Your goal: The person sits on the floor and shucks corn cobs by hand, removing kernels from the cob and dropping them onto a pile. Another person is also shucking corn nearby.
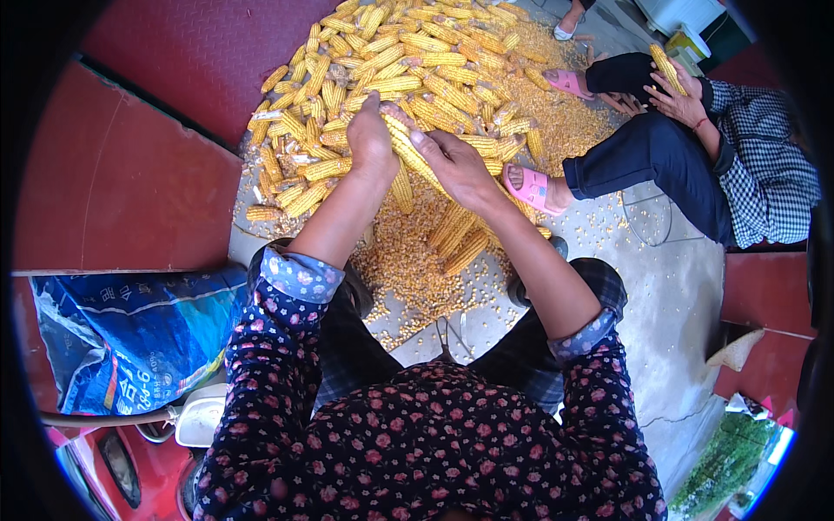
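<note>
An ear of yellow corn (410, 151) slants between my two hands, above the heap. My left hand (373, 140) is closed at its upper left side, by a reddish, kernel-free patch near the tip. My right hand (459, 166) grips it from the right, the thumb lying along the kernels. Just beyond and beneath them spreads a big heap of corn ears (417, 58). Loose kernels (407, 260) cover the floor between my feet. Several ears (464, 238) rest on those kernels, below my right hand.
On the right, a seated person in pink slippers (535, 189) holds another corn ear (668, 68). A blue printed sack (150, 332) lies to my left, below a red panel (130, 182). A wire loop (645, 218) sits by the person's leg.
</note>
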Demonstrator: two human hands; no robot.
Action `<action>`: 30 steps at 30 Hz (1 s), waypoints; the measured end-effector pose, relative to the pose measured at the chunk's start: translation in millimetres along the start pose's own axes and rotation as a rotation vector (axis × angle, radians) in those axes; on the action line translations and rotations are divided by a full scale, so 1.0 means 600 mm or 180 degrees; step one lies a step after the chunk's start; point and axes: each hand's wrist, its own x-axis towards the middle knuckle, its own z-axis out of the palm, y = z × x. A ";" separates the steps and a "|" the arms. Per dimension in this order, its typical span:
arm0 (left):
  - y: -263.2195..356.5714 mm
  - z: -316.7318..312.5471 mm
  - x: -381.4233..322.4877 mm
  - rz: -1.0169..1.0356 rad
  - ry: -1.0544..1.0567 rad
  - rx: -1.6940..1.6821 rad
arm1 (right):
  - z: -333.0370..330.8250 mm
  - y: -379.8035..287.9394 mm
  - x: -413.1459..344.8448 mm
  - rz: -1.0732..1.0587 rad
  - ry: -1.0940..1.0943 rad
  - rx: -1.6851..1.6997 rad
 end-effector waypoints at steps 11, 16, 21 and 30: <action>-0.008 0.007 -0.028 -0.0437 -0.0549 -0.0388 | 0.000 -0.015 -0.011 0.0261 -0.0270 0.0788; -0.001 0.014 -0.037 -0.0736 -0.0532 -0.0612 | -0.009 -0.011 -0.006 0.0980 -0.0569 0.1231; 0.002 0.005 -0.036 -0.0674 -0.0477 -0.0430 | 0.000 -0.015 -0.009 0.0764 -0.0165 0.0782; -0.011 0.004 -0.044 -0.0323 -0.0510 0.0139 | 0.024 -0.027 -0.017 0.0137 -0.0063 0.1007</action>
